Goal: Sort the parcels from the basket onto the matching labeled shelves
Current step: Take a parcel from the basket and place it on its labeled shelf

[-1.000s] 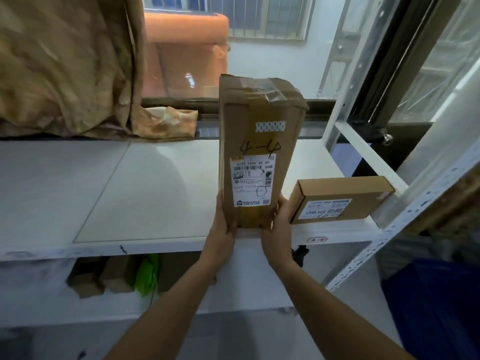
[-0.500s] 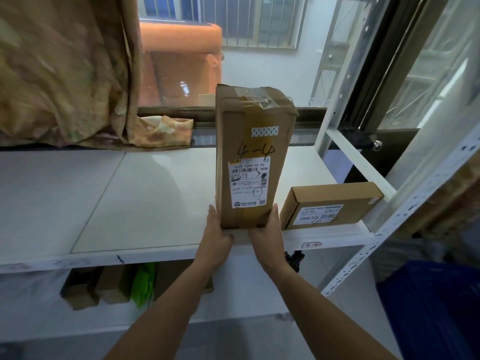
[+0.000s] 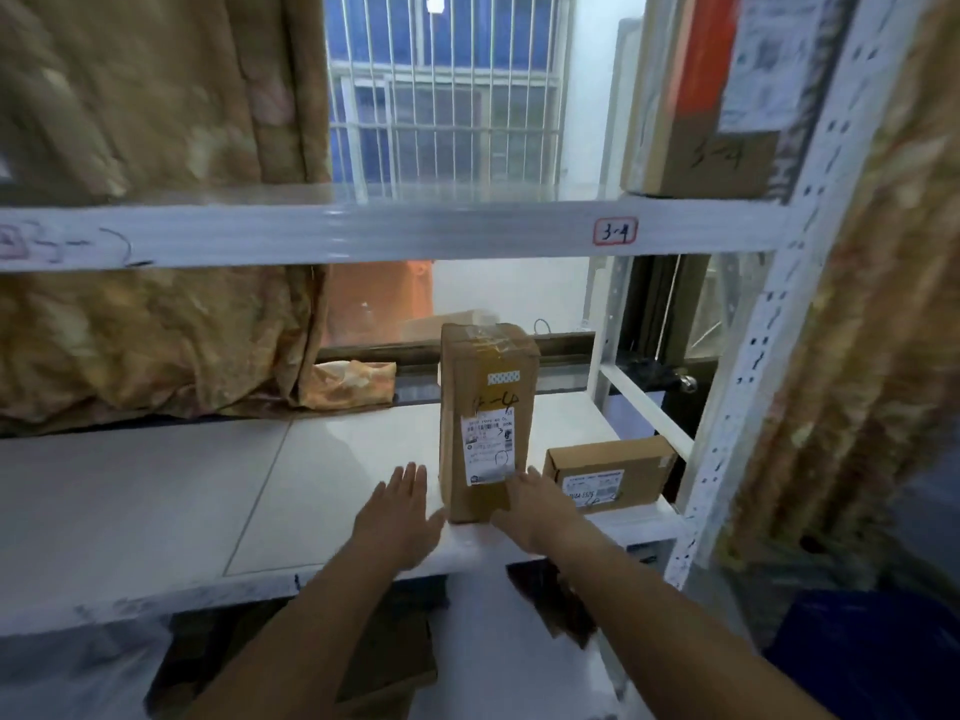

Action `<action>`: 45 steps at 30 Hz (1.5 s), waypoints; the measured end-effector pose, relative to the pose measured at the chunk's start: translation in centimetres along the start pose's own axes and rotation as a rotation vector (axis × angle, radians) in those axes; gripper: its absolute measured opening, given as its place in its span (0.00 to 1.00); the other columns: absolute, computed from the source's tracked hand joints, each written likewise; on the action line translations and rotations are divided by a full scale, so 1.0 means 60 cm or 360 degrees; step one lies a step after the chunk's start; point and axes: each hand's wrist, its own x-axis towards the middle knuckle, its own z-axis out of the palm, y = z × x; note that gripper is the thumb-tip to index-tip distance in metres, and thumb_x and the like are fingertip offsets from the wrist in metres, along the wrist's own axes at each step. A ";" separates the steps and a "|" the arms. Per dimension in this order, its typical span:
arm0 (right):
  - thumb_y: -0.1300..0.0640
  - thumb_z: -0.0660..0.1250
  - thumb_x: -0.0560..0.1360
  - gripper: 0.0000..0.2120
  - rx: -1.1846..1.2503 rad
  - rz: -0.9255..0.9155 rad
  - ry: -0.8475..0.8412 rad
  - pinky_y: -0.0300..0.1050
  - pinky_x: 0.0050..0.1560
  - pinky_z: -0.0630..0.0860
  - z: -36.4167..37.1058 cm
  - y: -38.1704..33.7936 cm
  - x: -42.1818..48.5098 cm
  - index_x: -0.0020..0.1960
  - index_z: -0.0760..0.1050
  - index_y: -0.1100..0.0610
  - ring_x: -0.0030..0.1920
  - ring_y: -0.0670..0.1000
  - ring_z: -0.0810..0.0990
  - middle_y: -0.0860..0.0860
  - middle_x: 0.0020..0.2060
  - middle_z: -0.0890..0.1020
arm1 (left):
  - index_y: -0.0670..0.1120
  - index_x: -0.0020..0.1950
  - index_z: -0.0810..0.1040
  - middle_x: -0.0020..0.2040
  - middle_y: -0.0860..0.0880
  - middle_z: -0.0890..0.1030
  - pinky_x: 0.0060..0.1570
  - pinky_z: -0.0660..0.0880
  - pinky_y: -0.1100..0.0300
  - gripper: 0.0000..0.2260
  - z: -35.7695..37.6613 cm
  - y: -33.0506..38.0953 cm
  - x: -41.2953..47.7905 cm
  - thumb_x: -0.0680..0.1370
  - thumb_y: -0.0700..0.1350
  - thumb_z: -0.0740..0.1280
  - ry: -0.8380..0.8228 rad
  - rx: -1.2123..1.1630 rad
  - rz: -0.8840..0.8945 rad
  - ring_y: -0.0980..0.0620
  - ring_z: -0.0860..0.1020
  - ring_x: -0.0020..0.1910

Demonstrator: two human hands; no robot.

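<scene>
Tall parcel (image 3: 485, 407) upright on the shelf (image 3: 156, 511) — both grips released
Left hand (image 3: 400, 517) is spread flat just left of its base; right hand (image 3: 535, 504) touches its lower front corner with straight fingers, grasping nothing. Marked 4-4, it stands near the front edge, a small box (image 3: 613, 472) just right — higher, a tag (image 3: 615, 231) reads 3-4.

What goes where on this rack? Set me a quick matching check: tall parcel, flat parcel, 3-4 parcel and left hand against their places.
1 tall parcel
2 flat parcel
3 3-4 parcel
4 left hand

A on the upper shelf
B lying right of the tall parcel
C standing upright on the middle shelf
D fingers straight, left of the tall parcel

Pairs: 1-C, 2-B, 3-A, 4-D.
</scene>
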 end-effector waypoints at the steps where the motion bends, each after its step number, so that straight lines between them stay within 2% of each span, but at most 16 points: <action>1: 0.52 0.56 0.79 0.25 -0.0082 -0.0032 0.0002 0.52 0.72 0.64 -0.024 -0.011 -0.013 0.75 0.61 0.56 0.71 0.55 0.66 0.54 0.72 0.67 | 0.45 0.77 0.41 0.78 0.47 0.42 0.75 0.44 0.52 0.30 -0.025 0.003 -0.010 0.81 0.58 0.46 0.0014 -0.0013 0.0027 0.49 0.43 0.78; 5: 0.50 0.58 0.79 0.23 -0.0187 -0.0070 0.0104 0.54 0.71 0.66 -0.130 -0.045 -0.071 0.73 0.64 0.52 0.70 0.56 0.68 0.53 0.70 0.71 | 0.45 0.78 0.43 0.79 0.46 0.45 0.75 0.47 0.52 0.29 -0.126 0.035 -0.057 0.81 0.55 0.50 0.0116 -0.0058 0.0115 0.48 0.46 0.78; 7: 0.49 0.61 0.78 0.21 -0.0222 -0.0043 0.0201 0.54 0.66 0.71 -0.179 -0.055 -0.109 0.69 0.69 0.51 0.67 0.56 0.71 0.52 0.66 0.73 | 0.45 0.77 0.47 0.79 0.46 0.50 0.74 0.52 0.50 0.28 -0.171 0.059 -0.097 0.81 0.55 0.51 0.0195 -0.0173 0.0118 0.47 0.51 0.77; 9: 0.48 0.61 0.78 0.20 -0.0334 -0.0105 0.0255 0.55 0.66 0.70 -0.220 -0.063 -0.141 0.68 0.70 0.52 0.68 0.55 0.70 0.53 0.67 0.74 | 0.45 0.77 0.50 0.78 0.46 0.53 0.72 0.57 0.50 0.28 -0.209 0.077 -0.135 0.81 0.56 0.50 0.0270 -0.0268 0.0112 0.46 0.55 0.76; 12: 0.47 0.59 0.78 0.22 -0.0388 -0.0172 0.0340 0.58 0.67 0.69 -0.269 -0.074 -0.204 0.71 0.67 0.52 0.69 0.58 0.69 0.54 0.68 0.73 | 0.43 0.77 0.47 0.79 0.45 0.49 0.74 0.52 0.51 0.29 -0.253 0.090 -0.204 0.81 0.56 0.49 0.0349 -0.0250 0.0097 0.47 0.50 0.77; 15: 0.50 0.59 0.79 0.23 -0.0393 -0.0216 0.0400 0.57 0.67 0.70 -0.292 -0.079 -0.262 0.72 0.64 0.54 0.67 0.58 0.71 0.56 0.66 0.73 | 0.42 0.78 0.47 0.79 0.45 0.48 0.74 0.50 0.52 0.29 -0.272 0.095 -0.275 0.82 0.56 0.49 0.0475 -0.0216 0.0034 0.48 0.50 0.77; 17: 0.48 0.59 0.79 0.23 -0.0326 -0.0237 0.0374 0.55 0.66 0.70 -0.293 -0.084 -0.299 0.72 0.65 0.54 0.66 0.57 0.72 0.55 0.68 0.72 | 0.43 0.78 0.47 0.79 0.45 0.48 0.74 0.48 0.52 0.29 -0.275 0.100 -0.331 0.82 0.56 0.49 0.0487 -0.0234 -0.0032 0.48 0.48 0.78; 19: 0.48 0.58 0.79 0.22 -0.0253 -0.0286 0.0311 0.52 0.64 0.71 -0.283 -0.097 -0.329 0.71 0.67 0.54 0.66 0.57 0.73 0.54 0.69 0.72 | 0.44 0.78 0.49 0.79 0.46 0.50 0.74 0.51 0.50 0.28 -0.266 0.096 -0.390 0.81 0.56 0.50 0.0473 -0.0304 -0.0105 0.46 0.51 0.77; 23: 0.50 0.59 0.78 0.22 -0.0235 -0.0544 0.0248 0.51 0.63 0.72 -0.215 -0.205 -0.382 0.69 0.69 0.58 0.65 0.60 0.73 0.58 0.68 0.73 | 0.45 0.78 0.45 0.79 0.46 0.47 0.72 0.57 0.49 0.30 -0.231 0.015 -0.551 0.81 0.57 0.49 0.0384 -0.0210 -0.0415 0.45 0.54 0.76; 27: 0.49 0.60 0.78 0.23 -0.0272 -0.0919 0.0187 0.49 0.61 0.71 -0.107 -0.375 -0.446 0.69 0.68 0.60 0.65 0.59 0.72 0.59 0.67 0.72 | 0.44 0.78 0.44 0.79 0.45 0.46 0.74 0.53 0.50 0.30 -0.201 -0.137 -0.734 0.81 0.57 0.49 0.0287 -0.0109 -0.0846 0.44 0.51 0.77; 30: 0.48 0.58 0.79 0.25 -0.0296 -0.1163 0.0017 0.51 0.67 0.68 -0.029 -0.502 -0.498 0.72 0.65 0.60 0.69 0.59 0.68 0.59 0.70 0.69 | 0.44 0.78 0.44 0.79 0.45 0.46 0.75 0.51 0.50 0.30 -0.194 -0.248 -0.875 0.81 0.57 0.49 0.0327 -0.0100 -0.1155 0.44 0.51 0.77; 35: 0.48 0.58 0.79 0.21 -0.0292 -0.1523 -0.0123 0.52 0.61 0.73 0.072 -0.716 -0.580 0.68 0.70 0.58 0.61 0.60 0.74 0.58 0.64 0.74 | 0.44 0.78 0.42 0.79 0.47 0.44 0.75 0.46 0.55 0.30 -0.153 -0.390 -1.078 0.82 0.57 0.48 0.0295 -0.0076 -0.1491 0.50 0.46 0.78; 38: 0.48 0.58 0.79 0.24 -0.0304 -0.1707 -0.0225 0.52 0.63 0.72 0.141 -0.845 -0.624 0.71 0.67 0.58 0.64 0.61 0.73 0.60 0.67 0.73 | 0.44 0.78 0.41 0.79 0.47 0.43 0.74 0.47 0.56 0.31 -0.124 -0.468 -1.185 0.81 0.58 0.49 0.0229 -0.0094 -0.1705 0.49 0.47 0.78; 41: 0.49 0.58 0.80 0.26 -0.0317 -0.1809 -0.0369 0.52 0.69 0.67 0.212 -0.939 -0.651 0.74 0.63 0.59 0.71 0.60 0.67 0.59 0.73 0.65 | 0.45 0.78 0.42 0.79 0.47 0.44 0.75 0.48 0.54 0.33 -0.100 -0.545 -1.266 0.80 0.60 0.51 0.0211 -0.0129 -0.1852 0.49 0.48 0.78; 45: 0.48 0.58 0.79 0.21 -0.0333 -0.1799 -0.0537 0.52 0.62 0.73 0.318 -1.018 -0.663 0.69 0.70 0.57 0.63 0.59 0.74 0.58 0.65 0.74 | 0.45 0.78 0.41 0.79 0.47 0.43 0.75 0.46 0.54 0.32 -0.055 -0.642 -1.328 0.81 0.59 0.49 0.0063 -0.0163 -0.1943 0.49 0.46 0.78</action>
